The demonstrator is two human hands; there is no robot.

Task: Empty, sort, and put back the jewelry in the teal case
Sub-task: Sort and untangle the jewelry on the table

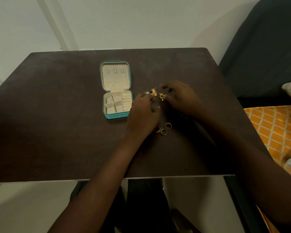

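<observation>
Gold rings sit nearest to the person: three rings [163, 129] lie in a small bunch on the dark brown table [57, 132], just behind the left wrist and touching nothing but the table.

A little farther out are the two hands. The left hand [144, 113] is palm down with its fingers loosely curled, and the tips reach toward the small pile of earrings. I cannot tell if it is pinching anything. The right hand [180, 98] is spread open with bent fingers. Its thumb and first finger seem to close on a gold and green earring [161, 96], though the picture is too blurry to be sure it is off the table.

Just past the left fingertips lies a second gold and green earring [153, 91], and beside it a tiny silver piece [147, 92] that is too small to name.

To the left of both hands sits the teal case [118, 116]. It is wide open, with its lid lying flat on the far side. Its cream compartments look empty, so the emptying seems done and the sorting is going on.

The two earrings lie side by side between the hands, one near each hand. The case is on the left, so the left hand is the closer one for putting things back.
</observation>
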